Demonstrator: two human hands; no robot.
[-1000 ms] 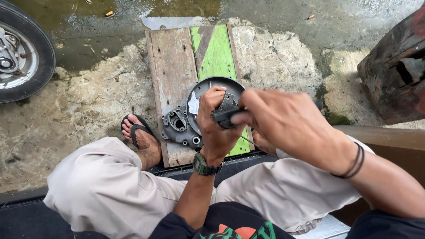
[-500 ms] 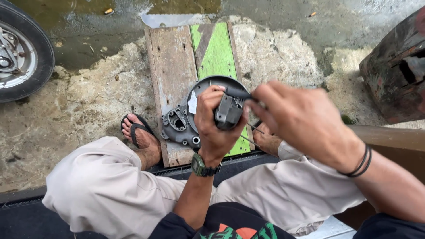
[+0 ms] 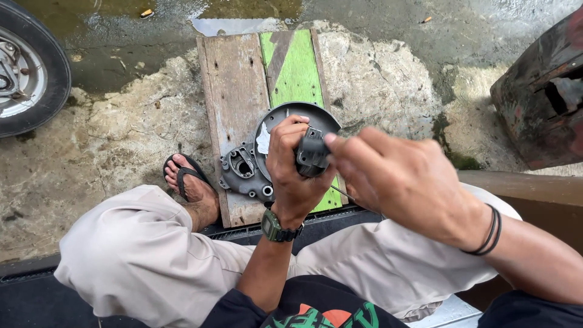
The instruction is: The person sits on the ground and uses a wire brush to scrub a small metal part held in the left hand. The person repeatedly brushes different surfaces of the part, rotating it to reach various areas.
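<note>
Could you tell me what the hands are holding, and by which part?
The left hand grips a small black part by its left side; the right hand pinches its right edge.

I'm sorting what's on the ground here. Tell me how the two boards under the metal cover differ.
The left board is bare, weathered grey-brown wood with small holes; the right board is painted bright green with a dark diagonal stripe. The left board looks wider than the right board. The metal cover overlaps both. Both lie side by side on the wet ground.
</note>
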